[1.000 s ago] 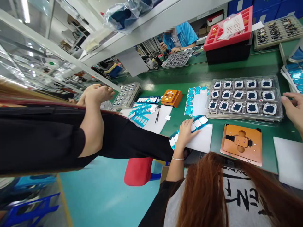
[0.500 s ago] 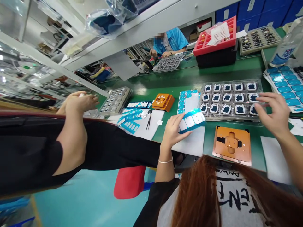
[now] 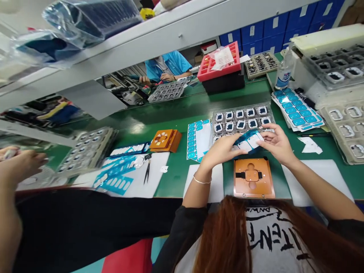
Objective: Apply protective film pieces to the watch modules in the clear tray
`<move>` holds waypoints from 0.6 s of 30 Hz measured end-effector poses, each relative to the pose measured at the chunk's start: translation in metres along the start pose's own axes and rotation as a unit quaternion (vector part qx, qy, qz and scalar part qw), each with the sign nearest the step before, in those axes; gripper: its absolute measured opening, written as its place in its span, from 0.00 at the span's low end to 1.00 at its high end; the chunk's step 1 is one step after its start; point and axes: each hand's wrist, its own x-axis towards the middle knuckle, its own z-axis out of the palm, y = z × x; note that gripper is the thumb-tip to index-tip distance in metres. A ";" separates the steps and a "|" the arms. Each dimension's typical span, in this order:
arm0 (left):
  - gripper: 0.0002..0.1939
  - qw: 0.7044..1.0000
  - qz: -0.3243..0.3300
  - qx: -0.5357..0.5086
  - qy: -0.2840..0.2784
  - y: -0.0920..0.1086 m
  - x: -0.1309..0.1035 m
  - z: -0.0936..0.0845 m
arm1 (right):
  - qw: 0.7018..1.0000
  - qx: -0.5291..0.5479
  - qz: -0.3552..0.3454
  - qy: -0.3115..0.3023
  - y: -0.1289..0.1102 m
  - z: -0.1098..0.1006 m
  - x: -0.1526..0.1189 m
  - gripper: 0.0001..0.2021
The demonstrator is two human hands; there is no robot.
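My left hand (image 3: 223, 151) grips the left end of a blue-edged strip of white labels (image 3: 249, 143), thumb in front and fingers behind. At the strip's right end, my right hand (image 3: 277, 144) pinches it between thumb and fingers. Behind both hands lies a clear tray (image 3: 215, 113) of small white-framed dark parts, its front partly hidden. Just below the strip sits an orange fixture plate (image 3: 239, 185) with a black band across its middle. Left of the tray is a sheet with blue stickers (image 3: 191, 142).
An orange block (image 3: 162, 139) and black tweezers (image 3: 147, 171) lie to the left, near blue strips (image 3: 122, 184). Sticker sheets (image 3: 298, 110) and a bottle (image 3: 284, 72) stand right. A red bin (image 3: 218, 62) is behind. Other people's hands (image 3: 22, 163) appear left and across the table.
The view has swung to the right. My right hand has come from the tray's right side to the label strip, which my left hand has carried rightward in front of the tray.
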 end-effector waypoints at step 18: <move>0.19 0.993 0.087 -0.077 0.027 0.006 0.022 -0.001 | 0.921 -0.321 -0.218 0.019 -0.018 0.004 -0.005 0.18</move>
